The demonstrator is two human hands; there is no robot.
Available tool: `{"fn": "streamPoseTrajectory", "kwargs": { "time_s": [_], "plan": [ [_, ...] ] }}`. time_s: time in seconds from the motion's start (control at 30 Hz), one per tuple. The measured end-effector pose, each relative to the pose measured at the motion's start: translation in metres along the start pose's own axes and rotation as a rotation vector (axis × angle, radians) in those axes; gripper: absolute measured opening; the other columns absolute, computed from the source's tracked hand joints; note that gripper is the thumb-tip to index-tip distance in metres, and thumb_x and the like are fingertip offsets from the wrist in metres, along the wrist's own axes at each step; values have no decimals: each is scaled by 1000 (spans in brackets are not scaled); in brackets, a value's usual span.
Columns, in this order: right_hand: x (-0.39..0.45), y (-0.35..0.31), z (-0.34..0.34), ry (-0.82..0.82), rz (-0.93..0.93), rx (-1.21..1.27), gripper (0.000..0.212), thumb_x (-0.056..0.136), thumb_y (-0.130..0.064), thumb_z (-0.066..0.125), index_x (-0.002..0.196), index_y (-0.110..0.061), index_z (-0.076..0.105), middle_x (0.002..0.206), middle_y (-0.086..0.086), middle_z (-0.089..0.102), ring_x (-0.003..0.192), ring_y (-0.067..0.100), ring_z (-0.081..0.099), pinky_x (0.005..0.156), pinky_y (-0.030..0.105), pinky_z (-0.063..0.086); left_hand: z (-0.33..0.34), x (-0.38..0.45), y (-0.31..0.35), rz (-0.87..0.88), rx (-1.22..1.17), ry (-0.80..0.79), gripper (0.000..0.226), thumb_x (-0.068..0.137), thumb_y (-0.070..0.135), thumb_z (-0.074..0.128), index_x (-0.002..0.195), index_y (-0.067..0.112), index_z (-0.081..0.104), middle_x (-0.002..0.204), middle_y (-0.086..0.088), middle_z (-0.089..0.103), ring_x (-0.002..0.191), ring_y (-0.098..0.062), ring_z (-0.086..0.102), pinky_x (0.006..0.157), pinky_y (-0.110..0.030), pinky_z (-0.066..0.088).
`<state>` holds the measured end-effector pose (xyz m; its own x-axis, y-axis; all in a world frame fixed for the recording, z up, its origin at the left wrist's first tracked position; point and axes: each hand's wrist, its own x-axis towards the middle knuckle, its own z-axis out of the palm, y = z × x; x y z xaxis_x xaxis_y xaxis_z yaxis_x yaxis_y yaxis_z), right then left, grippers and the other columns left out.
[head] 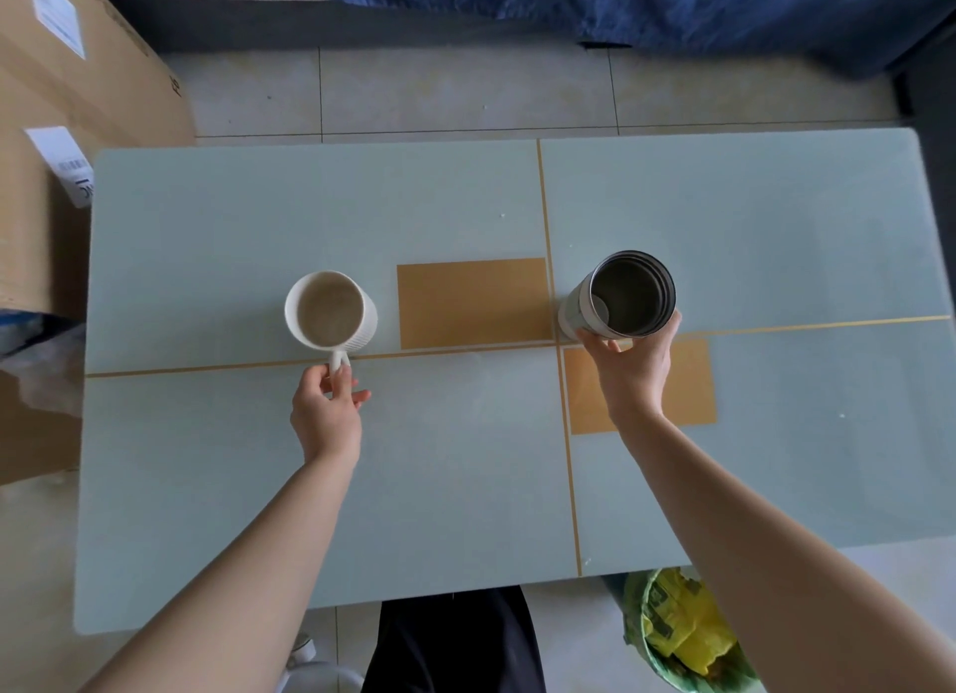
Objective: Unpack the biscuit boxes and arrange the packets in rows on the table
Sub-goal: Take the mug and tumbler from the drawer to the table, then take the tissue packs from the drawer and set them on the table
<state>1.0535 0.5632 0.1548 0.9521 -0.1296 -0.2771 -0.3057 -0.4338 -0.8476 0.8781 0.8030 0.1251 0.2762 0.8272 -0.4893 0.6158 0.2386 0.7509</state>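
left hand (326,413) pinching ribbed white mug (331,309) handle, right hand (633,366) gripping steel flask (618,296)

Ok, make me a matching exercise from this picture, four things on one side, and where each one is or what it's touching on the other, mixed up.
Things:
1. white mug
2. metal flask
3. cardboard boxes
4. yellow bag

Places:
A. below the table's near edge
B. left of the table
C. gripped by the right hand
D. handle pinched by the left hand

Pairs: 1-D, 2-C, 3-B, 4-A
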Motion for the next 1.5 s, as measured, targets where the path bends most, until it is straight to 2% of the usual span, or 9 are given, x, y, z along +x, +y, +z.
{"fn": "streamPoseTrajectory", "kwargs": {
  "time_s": [0.23,0.37,0.57,0.73,0.87,1.03,1.23,1.37,1.5],
  "plan": [
    [-2,-2,0,-13,27,-34,80,69,-13,84,133,-21,37,124,-5,52,111,14,52,68,-3,40,0,1,5,-71,-58,-29,14,98,15,56,94,3,60,92,-15,62,71,-30,67,75,-38,55],
    [-6,-1,-4,-67,65,-92,78,74,-23,82,136,-26,36,120,-14,48,109,11,51,84,17,42,-4,-4,6,-69,-46,-20,19,96,20,60,104,3,65,101,-7,61,73,-28,70,71,-31,57],
    [-22,-3,-15,-97,165,-240,58,87,-33,70,133,-12,42,134,5,54,129,22,46,105,38,39,-23,-12,15,-3,79,-115,23,95,23,61,115,14,66,103,3,65,77,-26,73,80,-41,55],
    [-58,-20,-29,-111,134,-309,54,90,-28,65,137,-14,42,134,4,55,125,23,48,102,35,39,-50,-24,40,118,239,-178,15,94,17,59,108,16,63,102,2,66,80,-27,71,81,-45,56],
    [-94,-39,-45,-157,77,-389,48,93,-24,60,136,-11,44,133,7,56,125,25,48,97,30,36,-69,-38,66,203,336,-236,15,94,14,56,106,16,64,83,10,64,87,-29,68,77,-39,53],
    [-145,-67,-67,-188,60,-443,46,94,-22,59,137,-13,44,130,4,58,118,23,51,95,32,40,-88,-66,97,315,430,-338,22,94,17,56,113,13,66,96,-2,69,84,-25,67,74,-33,48],
    [-206,-92,-107,-190,53,-503,44,96,-26,55,137,-15,43,131,4,55,122,22,50,96,31,40,-103,-119,126,514,583,-486,21,94,21,56,111,17,68,88,2,68,81,-20,61,72,-28,43],
    [-248,-97,-141,-142,59,-535,45,98,-31,51,139,-16,43,135,3,54,126,20,48,100,34,42,-103,-169,138,697,699,-605,22,94,21,54,112,18,67,96,-2,71,91,-26,64,77,-35,50],
    [-293,-92,-178,-41,64,-588,43,98,-33,49,137,-17,45,133,0,55,125,19,47,98,32,42,-96,-226,141,962,812,-720,25,94,18,55,117,14,66,103,-6,70,100,-29,60,78,-35,47]
  ]
}}
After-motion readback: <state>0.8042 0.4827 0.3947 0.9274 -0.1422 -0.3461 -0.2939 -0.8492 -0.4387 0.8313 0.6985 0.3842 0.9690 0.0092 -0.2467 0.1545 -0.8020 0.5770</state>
